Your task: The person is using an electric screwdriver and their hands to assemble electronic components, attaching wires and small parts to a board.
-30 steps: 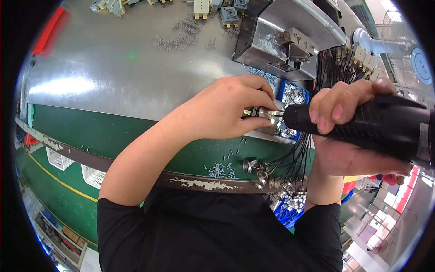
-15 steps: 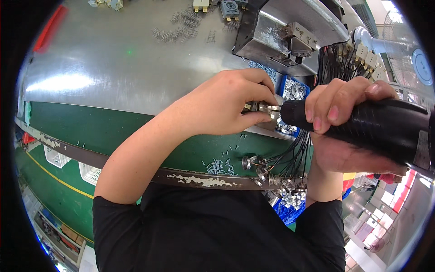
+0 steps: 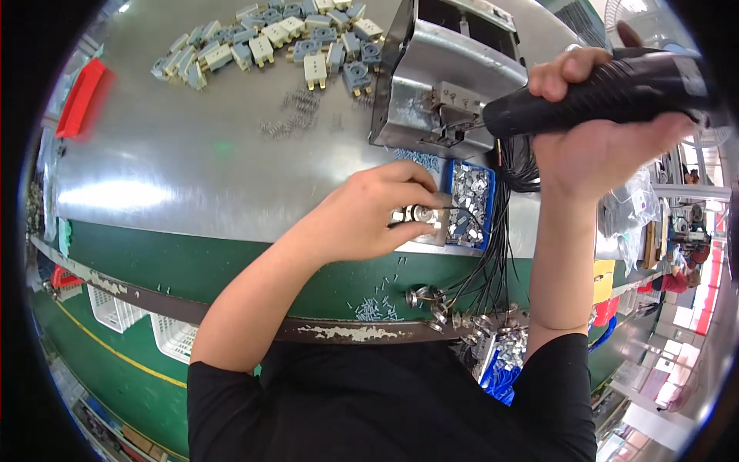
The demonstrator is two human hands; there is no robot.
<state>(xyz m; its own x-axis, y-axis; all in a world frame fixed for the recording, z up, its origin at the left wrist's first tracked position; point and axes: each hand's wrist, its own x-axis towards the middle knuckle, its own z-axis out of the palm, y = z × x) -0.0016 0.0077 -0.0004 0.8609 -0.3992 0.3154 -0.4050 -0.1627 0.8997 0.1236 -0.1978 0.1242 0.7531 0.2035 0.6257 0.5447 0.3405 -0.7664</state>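
My left hand [image 3: 366, 212] pinches a small round metal part [image 3: 420, 215] between thumb and fingers, low over the steel bench top; the fingers partly cover it. A black wire appears to run from it. My right hand [image 3: 577, 150] is wrapped round a black power screwdriver [image 3: 593, 96], held level above the bench. Its thin bit points left at a small block on the steel fixture [image 3: 408, 81]; whether it touches cannot be told. Beside my left fingers lies a blue tray [image 3: 490, 192] of small metal clips. Small bluish screws [image 3: 417, 160] are heaped behind them.
Several beige and grey switch blocks [image 3: 262, 50] and loose springs [image 3: 300, 104] lie at the back. Black wires [image 3: 504, 231] drape over the front edge beside round metal parts [image 3: 439, 308]. Loose screws [image 3: 375, 309] rest on the green strip [image 3: 254, 262]. A red holder [image 3: 80, 98] stands far left.
The screwdriver has moved up and away from the part in my left hand, over to the steel fixture. My left hand still holds the part. The view has shifted, showing more switch blocks.
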